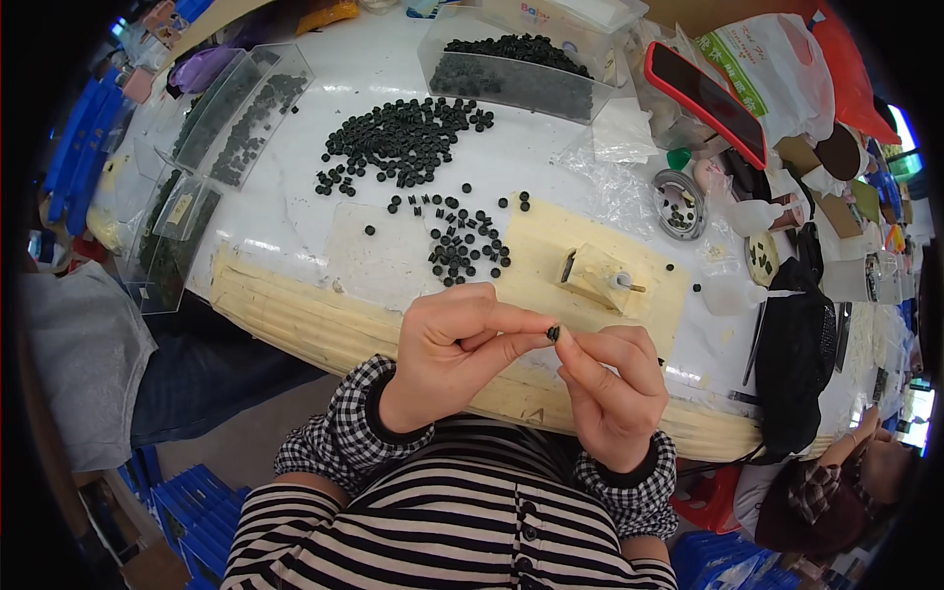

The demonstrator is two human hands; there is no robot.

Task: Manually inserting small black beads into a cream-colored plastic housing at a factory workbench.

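Just over the table's near edge, my left hand (454,346) and my right hand (615,388) meet fingertip to fingertip. Between them they pinch one small black grooved round part (554,333); much of it is covered by the fingers. Beyond my hands lies a loose cluster of similar black parts (462,246), some flat and some on their sides. Farther back is a larger heap of them (408,138). A cream-coloured block fixture (598,275) with a metal pin stands on a yellowish board (531,231) past my right hand.
Clear bins (511,88) with black parts stand at the back and left (236,123). To the right are a red-cased phone (706,103), a round metal dish (678,205), a black cloth bag (795,354) and plastic bags. Another person (826,492) sits at the lower right.
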